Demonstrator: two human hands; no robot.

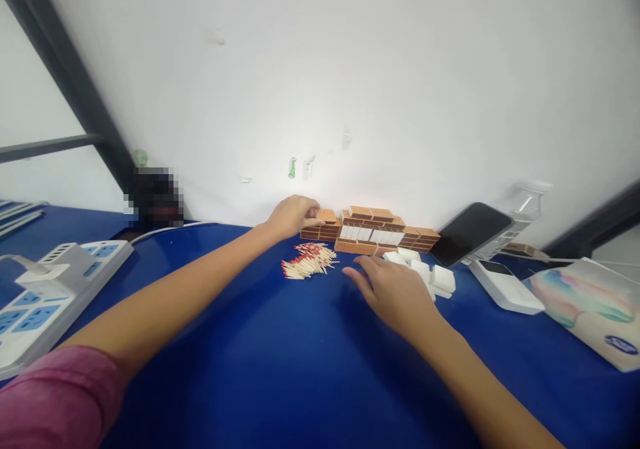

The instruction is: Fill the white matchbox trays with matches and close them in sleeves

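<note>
My left hand (293, 217) reaches far across the blue table (280, 355), fingers closed on a brown matchbox (327, 216) at the left top of a stack of matchboxes (373, 230) against the white wall. A loose pile of red-tipped matches (309, 261) lies just in front of that hand. My right hand (393, 290) rests palm down on the table, fingers stretched out, holding nothing. It lies beside several white inner trays (425, 269) in front of the stack.
A white power strip (47, 289) sits at the left edge. At the right are a dark phone (470, 232) leaning up, a white device (505, 283), a plastic bottle (527, 202) and a tissue pack (587, 305). Dark metal bars stand at the far left.
</note>
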